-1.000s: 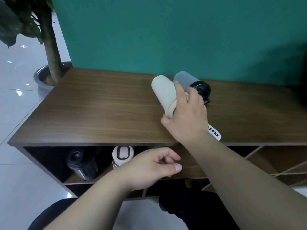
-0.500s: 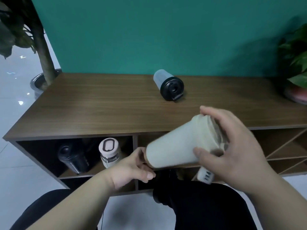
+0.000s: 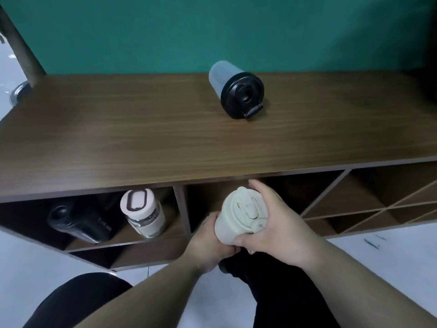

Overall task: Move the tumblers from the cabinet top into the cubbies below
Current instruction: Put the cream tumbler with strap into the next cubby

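Note:
A cream tumbler with its lid facing me is held at the mouth of the middle cubby. My right hand wraps its lid end from the right. My left hand grips its body from below and left. A grey tumbler with a black lid lies on its side on the wooden cabinet top. In the left cubby stand a black tumbler and a clear bottle with a white lid.
Diagonal-slatted cubbies fill the cabinet's right side. A teal wall rises behind the cabinet. A plant trunk and pot stand at the far left. My dark-clothed knees are below, over a pale floor.
The cream tumbler came off the cabinet top in my right hand and dropped in front of the middle cubby. My left hand closed on its body. The lid now faces me.

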